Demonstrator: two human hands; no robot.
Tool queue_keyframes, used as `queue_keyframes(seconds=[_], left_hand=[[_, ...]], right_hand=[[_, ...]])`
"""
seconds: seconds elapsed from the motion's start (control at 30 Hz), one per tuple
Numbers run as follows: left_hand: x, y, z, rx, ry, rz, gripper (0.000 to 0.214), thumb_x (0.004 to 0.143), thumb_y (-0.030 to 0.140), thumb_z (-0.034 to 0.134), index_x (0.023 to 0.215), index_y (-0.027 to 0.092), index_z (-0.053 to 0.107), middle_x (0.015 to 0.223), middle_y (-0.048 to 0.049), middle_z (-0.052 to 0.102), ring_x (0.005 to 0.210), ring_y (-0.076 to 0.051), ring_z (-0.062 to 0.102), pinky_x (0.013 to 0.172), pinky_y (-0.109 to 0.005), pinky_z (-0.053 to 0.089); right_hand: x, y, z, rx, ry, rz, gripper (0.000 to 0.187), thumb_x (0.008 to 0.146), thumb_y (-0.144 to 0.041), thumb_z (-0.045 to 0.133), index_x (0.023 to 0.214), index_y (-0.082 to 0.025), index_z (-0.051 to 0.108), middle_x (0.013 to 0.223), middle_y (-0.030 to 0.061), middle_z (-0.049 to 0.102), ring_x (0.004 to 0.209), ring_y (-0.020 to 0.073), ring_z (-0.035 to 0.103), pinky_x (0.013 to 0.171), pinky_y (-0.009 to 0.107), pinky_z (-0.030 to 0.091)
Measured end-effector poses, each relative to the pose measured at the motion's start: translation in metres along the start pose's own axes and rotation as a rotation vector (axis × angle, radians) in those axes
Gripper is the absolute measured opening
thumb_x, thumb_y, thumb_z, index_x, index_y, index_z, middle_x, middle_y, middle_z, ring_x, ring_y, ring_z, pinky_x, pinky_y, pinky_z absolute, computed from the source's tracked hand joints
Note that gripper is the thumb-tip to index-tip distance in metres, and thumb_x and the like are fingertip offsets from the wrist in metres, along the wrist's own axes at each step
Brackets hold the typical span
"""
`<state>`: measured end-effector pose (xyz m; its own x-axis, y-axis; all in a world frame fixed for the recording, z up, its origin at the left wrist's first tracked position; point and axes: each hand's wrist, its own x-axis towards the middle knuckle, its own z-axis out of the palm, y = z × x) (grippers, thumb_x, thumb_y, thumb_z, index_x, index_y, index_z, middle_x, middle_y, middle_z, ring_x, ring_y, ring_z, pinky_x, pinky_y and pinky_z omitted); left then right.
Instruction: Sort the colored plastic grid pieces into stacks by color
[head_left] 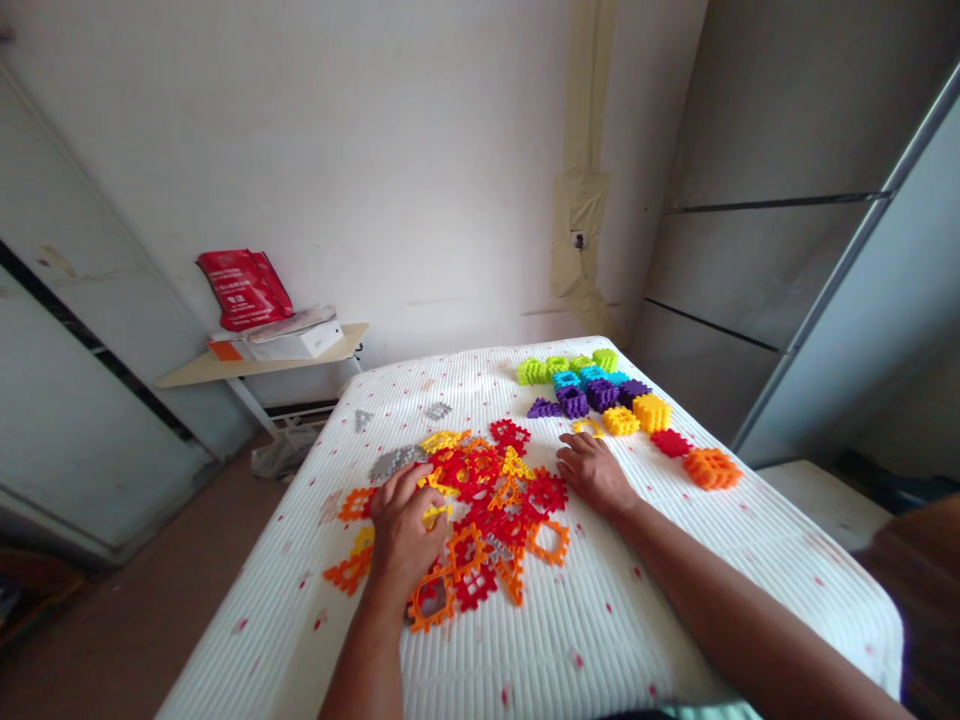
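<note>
The loose pile of flat interlocking pieces (pixel 487 510), red, orange, yellow and grey, lies spread on the white quilted bed (pixel 600 640), in the middle between the two hands. The left hand (pixel 405 530) rests palm down on the pile's left part, its fingers (pixel 401 487) spread flat over yellow and orange pieces; whether a piece is pinched beneath them cannot be told. The right hand (pixel 592 472) lies palm down just beside the pile's right edge, fingers loosely extended, touching or nearly touching a red piece, holding nothing visible. The pile's long axis runs from near left to far right, slightly oblique to the bed's edges. The left hand is nearer the pile's centre. Beyond the right hand, well apart from the pile, assembled cubes (pixel 600 395) stand sorted by colour in rows: green, blue, purple, yellow, red, orange.
</note>
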<state>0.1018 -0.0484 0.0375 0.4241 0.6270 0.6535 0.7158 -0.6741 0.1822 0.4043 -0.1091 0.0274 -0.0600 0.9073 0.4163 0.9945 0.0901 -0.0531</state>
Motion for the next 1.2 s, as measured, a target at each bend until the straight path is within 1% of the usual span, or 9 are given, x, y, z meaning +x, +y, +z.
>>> queue_keyframes(seconds=[0.13, 0.2, 0.27, 0.43, 0.53, 0.7, 0.83, 1.0, 1.2], left_hand=[[0.003, -0.001, -0.004, -0.14, 0.063, -0.011, 0.009, 0.069, 0.016, 0.055, 0.063, 0.021, 0.061, 0.081, -0.0037, 0.066, 0.085, -0.021, 0.057, 0.081, -0.037, 0.043], [0.002, -0.002, -0.004, -0.256, 0.086, -0.063, 0.009, 0.072, 0.021, 0.056, 0.066, 0.021, 0.063, 0.073, -0.0026, 0.065, 0.077, -0.019, 0.057, 0.075, -0.033, 0.045], [0.0, -0.003, -0.004, -0.383, 0.117, -0.171, 0.01, 0.073, 0.026, 0.057, 0.07, 0.02, 0.065, 0.072, -0.0022, 0.065, 0.074, -0.017, 0.059, 0.071, -0.03, 0.046], [-0.004, 0.001, 0.0, -0.69, 0.136, -0.553, 0.022, 0.068, 0.035, 0.063, 0.081, 0.017, 0.068, 0.076, -0.0033, 0.069, 0.071, -0.016, 0.063, 0.068, -0.027, 0.05], [-0.002, 0.006, 0.0, -0.83, 0.136, -0.661, 0.029, 0.066, 0.036, 0.065, 0.086, 0.016, 0.068, 0.083, -0.0053, 0.07, 0.077, -0.018, 0.065, 0.072, -0.028, 0.051], [0.001, 0.012, 0.005, -0.929, 0.162, -0.723, 0.033, 0.064, 0.035, 0.067, 0.089, 0.015, 0.066, 0.087, -0.007, 0.071, 0.082, -0.019, 0.065, 0.076, -0.028, 0.051], [-0.001, 0.014, 0.01, -0.971, 0.148, -0.783, 0.039, 0.065, 0.037, 0.068, 0.097, 0.014, 0.064, 0.089, -0.0072, 0.07, 0.075, -0.017, 0.065, 0.068, -0.026, 0.051], [-0.001, 0.015, 0.009, -0.978, 0.129, -0.803, 0.044, 0.065, 0.038, 0.068, 0.101, 0.014, 0.063, 0.083, -0.0059, 0.07, 0.071, -0.016, 0.063, 0.065, -0.025, 0.05], [0.003, 0.019, 0.004, -0.949, 0.139, -0.774, 0.043, 0.065, 0.038, 0.067, 0.099, 0.013, 0.063, 0.077, -0.005, 0.069, 0.068, -0.016, 0.063, 0.064, -0.025, 0.05]], right_hand=[[0.0, -0.001, -0.002, 0.003, 0.009, -0.004, 0.019, 0.085, -0.02, 0.048, 0.084, -0.019, 0.067, 0.115, 0.0087, 0.061, 0.098, 0.0212, 0.052, 0.081, 0.033, 0.039], [0.0, -0.001, -0.002, -0.003, 0.021, -0.009, 0.018, 0.085, -0.02, 0.049, 0.083, -0.019, 0.067, 0.114, 0.0084, 0.062, 0.097, 0.0211, 0.052, 0.08, 0.033, 0.039], [0.0, 0.0, 0.0, -0.005, 0.038, -0.011, 0.017, 0.085, -0.02, 0.05, 0.083, -0.019, 0.067, 0.114, 0.0082, 0.062, 0.097, 0.0215, 0.053, 0.079, 0.034, 0.04], [0.003, -0.004, -0.001, 0.062, 0.162, -0.036, 0.019, 0.087, -0.022, 0.047, 0.09, -0.017, 0.065, 0.109, 0.0098, 0.063, 0.095, 0.0223, 0.053, 0.08, 0.036, 0.04], [0.005, -0.02, -0.005, 0.147, 0.241, -0.081, 0.019, 0.088, -0.024, 0.046, 0.097, -0.018, 0.062, 0.104, 0.01, 0.064, 0.092, 0.0211, 0.053, 0.08, 0.036, 0.039], [0.005, -0.069, -0.01, 0.283, 0.24, -0.206, 0.032, 0.085, -0.04, 0.052, 0.105, -0.016, 0.058, 0.1, 0.0111, 0.062, 0.091, 0.0217, 0.052, 0.078, 0.036, 0.038], [0.006, -0.102, -0.004, 0.291, 0.182, -0.215, 0.051, 0.079, -0.053, 0.055, 0.112, -0.014, 0.054, 0.103, 0.0127, 0.059, 0.092, 0.0236, 0.051, 0.078, 0.037, 0.037], [0.013, -0.121, 0.001, 0.29, 0.132, -0.189, 0.053, 0.078, -0.055, 0.054, 0.112, -0.014, 0.052, 0.103, 0.0127, 0.058, 0.094, 0.025, 0.049, 0.081, 0.039, 0.036], [0.018, -0.132, 0.002, 0.279, 0.134, -0.178, 0.05, 0.078, -0.052, 0.055, 0.111, -0.015, 0.052, 0.101, 0.0119, 0.058, 0.092, 0.0252, 0.049, 0.081, 0.041, 0.037]])
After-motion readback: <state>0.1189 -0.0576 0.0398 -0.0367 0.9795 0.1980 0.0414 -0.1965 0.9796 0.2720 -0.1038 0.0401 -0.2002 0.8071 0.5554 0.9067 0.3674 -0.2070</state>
